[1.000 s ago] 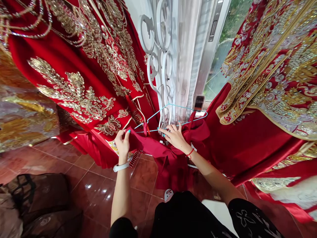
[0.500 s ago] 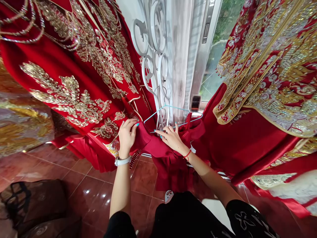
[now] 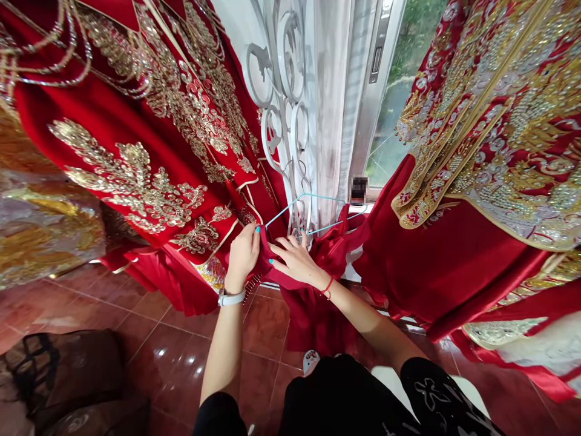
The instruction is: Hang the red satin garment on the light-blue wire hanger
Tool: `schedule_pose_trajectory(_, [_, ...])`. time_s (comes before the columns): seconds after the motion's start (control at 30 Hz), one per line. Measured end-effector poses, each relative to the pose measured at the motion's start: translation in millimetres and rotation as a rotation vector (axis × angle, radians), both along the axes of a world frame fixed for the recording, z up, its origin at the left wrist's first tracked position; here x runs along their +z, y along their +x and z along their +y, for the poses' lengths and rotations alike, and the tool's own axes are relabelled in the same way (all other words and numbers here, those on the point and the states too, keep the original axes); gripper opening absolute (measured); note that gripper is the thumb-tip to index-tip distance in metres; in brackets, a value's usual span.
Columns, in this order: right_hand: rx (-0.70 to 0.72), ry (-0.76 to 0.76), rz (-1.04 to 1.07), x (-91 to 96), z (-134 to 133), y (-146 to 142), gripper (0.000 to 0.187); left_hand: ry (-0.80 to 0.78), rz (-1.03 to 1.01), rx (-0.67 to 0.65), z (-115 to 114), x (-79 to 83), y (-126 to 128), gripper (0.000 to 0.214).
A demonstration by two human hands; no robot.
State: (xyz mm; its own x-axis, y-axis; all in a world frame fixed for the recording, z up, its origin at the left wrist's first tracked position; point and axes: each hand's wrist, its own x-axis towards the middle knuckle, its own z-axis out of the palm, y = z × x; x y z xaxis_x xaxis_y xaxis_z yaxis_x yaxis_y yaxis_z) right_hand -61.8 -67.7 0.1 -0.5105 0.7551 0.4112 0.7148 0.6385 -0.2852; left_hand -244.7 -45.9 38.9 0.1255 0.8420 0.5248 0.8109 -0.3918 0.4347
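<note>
Left hand [image 3: 242,254]: pinching red cloth [image 3: 313,309] at the blue hanger [image 3: 318,197].
Right hand [image 3: 295,261]: fingers spread, pressing the cloth.
Progress: cloth draped, apparently not yet straightened.

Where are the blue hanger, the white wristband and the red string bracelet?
blue hanger [image 3: 303,195]: head view, top corner of its wire.
white wristband [image 3: 231,297]: head view, middle of the band, left wrist.
red string bracelet [image 3: 327,286]: head view, string on right wrist.

Both arms stretched forward, converging. Left hand [image 3: 242,254] raised, back toward camera, fingers curled closed in pinch. Right hand [image 3: 296,261] just beside it, palm down, fingers spread, thumb pointing at left hand.
</note>
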Motion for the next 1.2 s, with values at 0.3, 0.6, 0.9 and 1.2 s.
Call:
schedule_pose_trajectory(0.3, [0.179,-0.173,0.521,-13.9,7,31,0.036,-0.069,-0.051,0.032,-2,-3.8,14,0.043])
schedule_pose_trajectory(0.6, [-0.675,0.085,1.133,-15.6,55,201,0.029,-0.067,-0.146,0.199,18,-10.1,22,0.035])
schedule_pose_trajectory(0.9, [-0.673,-0.129,0.861,-20.1,65,220,0.014,0.417,-0.128,0.069,10,-6.9,81,0.027])
schedule_pose_trajectory(1.2, [-0.770,0.084,0.740,-17.1,56,229,0.020,0.229,0.010,-0.161,25,-5.0,233,0.033])
